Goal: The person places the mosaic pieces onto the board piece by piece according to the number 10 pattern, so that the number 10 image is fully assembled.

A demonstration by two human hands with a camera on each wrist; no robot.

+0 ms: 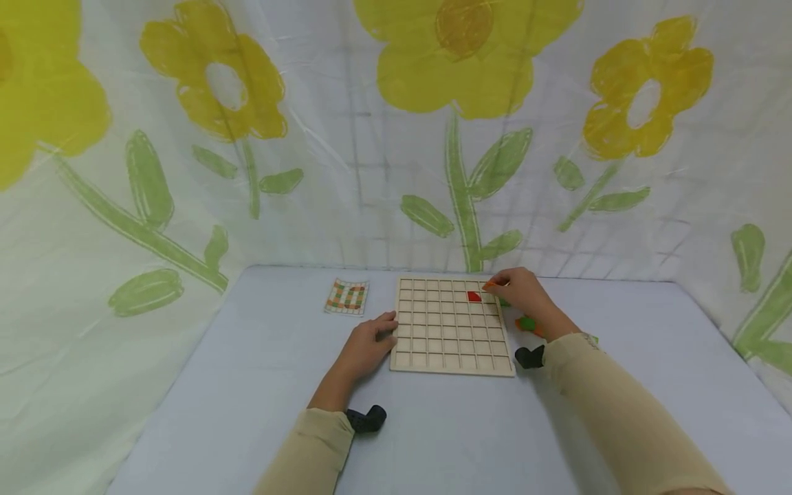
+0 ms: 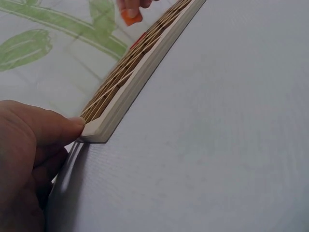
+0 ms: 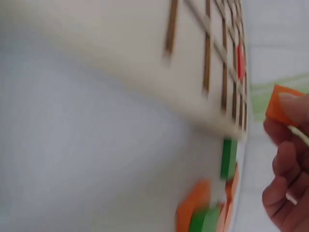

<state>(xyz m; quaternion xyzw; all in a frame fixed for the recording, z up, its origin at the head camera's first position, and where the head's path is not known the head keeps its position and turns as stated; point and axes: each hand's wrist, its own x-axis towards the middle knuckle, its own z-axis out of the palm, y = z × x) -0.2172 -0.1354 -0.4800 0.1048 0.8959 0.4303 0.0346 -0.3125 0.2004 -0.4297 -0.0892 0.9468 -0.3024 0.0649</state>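
Note:
A pale wooden grid board (image 1: 454, 331) lies flat on the table. My left hand (image 1: 368, 346) rests against its left edge; in the left wrist view a fingertip (image 2: 75, 126) touches the board's corner. One red piece (image 1: 474, 297) sits in a cell near the far right of the grid. Over the far right corner, my right hand (image 1: 522, 292) pinches a small orange tile (image 3: 277, 103) between thumb and fingers, raised above the board in the right wrist view.
Right of the board lie several loose orange and green pieces (image 1: 526, 323), partly hidden by the right arm. A small printed pattern card (image 1: 346, 297) with coloured squares lies left of the board. Behind the table hangs a white cloth (image 1: 322, 227) painted with yellow flowers.

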